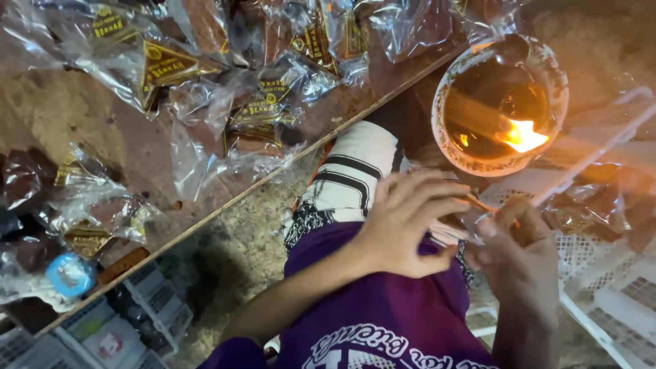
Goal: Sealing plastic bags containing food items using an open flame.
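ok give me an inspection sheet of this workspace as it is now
surface: brown board with a pale edge strip, upper left
job's things: small clear plastic packet held between both hands; round dish with a burning flame just above them
clutter: many clear packets with yellow-and-dark labels strewn on the board; blue-capped item at left
hands: left hand and right hand both gripping the packet
cables: nothing seen
surroundings: white plastic crates at right, more below left; sandy ground; purple shirt

Both hands meet over the lap: left hand [403, 225] fingers spread, right hand [516, 256] pinching.
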